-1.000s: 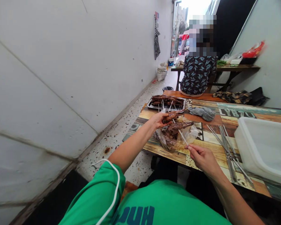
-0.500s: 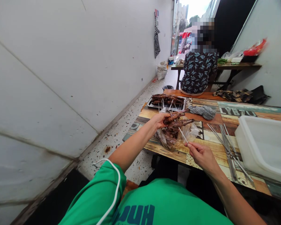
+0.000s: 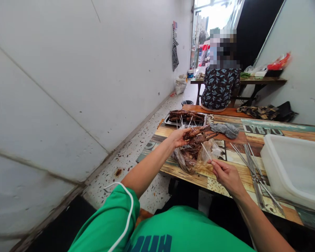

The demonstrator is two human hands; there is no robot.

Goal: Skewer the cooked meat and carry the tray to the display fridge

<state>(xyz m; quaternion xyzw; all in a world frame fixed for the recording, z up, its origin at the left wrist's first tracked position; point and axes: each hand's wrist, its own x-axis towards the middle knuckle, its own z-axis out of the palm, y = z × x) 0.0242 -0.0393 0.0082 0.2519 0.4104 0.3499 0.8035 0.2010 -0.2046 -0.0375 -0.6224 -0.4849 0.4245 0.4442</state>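
Head view — left hand (image 3: 180, 138) grips meat (image 3: 196, 131) — right hand (image 3: 228, 174), stick (image 3: 206, 152).

On the rectangular tabletop of multicoloured wood-pattern planks (image 3: 233, 155), pale capitals "LYB" and "U" can be read near the far edge, with a smaller character resembling "7" set between them. Beside the shallow rectangular metal tray (image 3: 205, 120), "GM" can be made out. On the green fabric shirt (image 3: 189, 224), dark blue lettering is partly cut off and cannot be read with certainty.
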